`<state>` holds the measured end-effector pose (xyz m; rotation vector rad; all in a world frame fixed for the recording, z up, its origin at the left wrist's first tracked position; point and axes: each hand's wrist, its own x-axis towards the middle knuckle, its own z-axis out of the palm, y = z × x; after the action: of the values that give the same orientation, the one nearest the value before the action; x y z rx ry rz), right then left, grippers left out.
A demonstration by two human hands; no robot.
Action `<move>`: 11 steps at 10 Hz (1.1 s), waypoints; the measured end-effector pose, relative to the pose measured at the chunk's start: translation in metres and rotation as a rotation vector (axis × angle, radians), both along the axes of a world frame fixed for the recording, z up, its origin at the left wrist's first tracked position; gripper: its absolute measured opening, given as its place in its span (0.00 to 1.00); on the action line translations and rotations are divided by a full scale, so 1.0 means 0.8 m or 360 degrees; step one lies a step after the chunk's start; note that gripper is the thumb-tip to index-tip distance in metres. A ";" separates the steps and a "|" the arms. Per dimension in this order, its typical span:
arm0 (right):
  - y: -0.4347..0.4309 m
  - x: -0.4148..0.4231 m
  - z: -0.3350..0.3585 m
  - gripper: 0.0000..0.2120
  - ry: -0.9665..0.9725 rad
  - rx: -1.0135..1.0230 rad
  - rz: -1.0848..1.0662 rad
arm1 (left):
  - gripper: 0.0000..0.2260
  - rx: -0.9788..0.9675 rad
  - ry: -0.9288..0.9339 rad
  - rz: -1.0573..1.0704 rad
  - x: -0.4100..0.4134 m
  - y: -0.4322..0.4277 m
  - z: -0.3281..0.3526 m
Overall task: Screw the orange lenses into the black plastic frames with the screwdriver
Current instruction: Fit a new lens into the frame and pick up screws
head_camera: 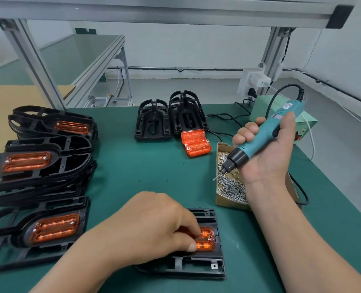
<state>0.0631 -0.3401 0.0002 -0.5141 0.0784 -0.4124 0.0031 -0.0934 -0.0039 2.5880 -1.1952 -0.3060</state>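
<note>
While left hand [154, 227] pinches orange lens [206, 240], right hand [268, 161] grips screwdriver [265, 131], label unreadable.

Ahead of our left fingers [191, 247] we have bare counter [154, 170] to pass over; the screw box [224, 201] blocks just right of them, stacked black frames [38, 166] well left, loose lenses [195, 142] farther ahead.
</note>
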 end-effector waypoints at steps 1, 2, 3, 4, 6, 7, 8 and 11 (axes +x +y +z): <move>0.000 0.000 0.000 0.23 -0.0004 0.0007 0.0004 | 0.19 -0.0116 0.0006 0.0135 0.006 0.005 0.002; 0.000 0.000 0.000 0.23 -0.0004 0.0010 0.0002 | 0.20 -0.0090 -0.0210 0.0253 0.011 0.009 0.001; 0.001 0.000 0.000 0.23 -0.0003 -0.0003 0.0003 | 0.23 0.0060 -0.0312 0.0293 0.012 0.007 -0.003; 0.001 -0.002 0.001 0.23 0.0000 -0.0010 0.0000 | 0.22 0.0130 -0.0362 0.0383 0.013 0.006 -0.006; 0.003 -0.004 0.004 0.22 -0.0002 -0.0010 0.0005 | 0.25 0.0141 -0.0316 0.0525 0.022 0.011 -0.010; 0.005 -0.005 0.005 0.22 0.0005 -0.0019 0.0006 | 0.20 -0.0279 0.0029 0.0652 0.026 0.015 -0.012; 0.008 -0.005 0.005 0.22 0.0011 -0.0031 0.0025 | 0.11 -0.1190 0.0769 0.0951 0.036 0.016 -0.014; 0.024 -0.009 0.002 0.23 -0.0025 -0.0070 0.0153 | 0.13 -0.1853 0.1722 0.1068 0.046 0.016 -0.007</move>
<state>0.0562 -0.3210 0.0015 -0.5556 0.0295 -0.3245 0.0396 -0.0804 -0.0092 1.2623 0.0141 -0.5253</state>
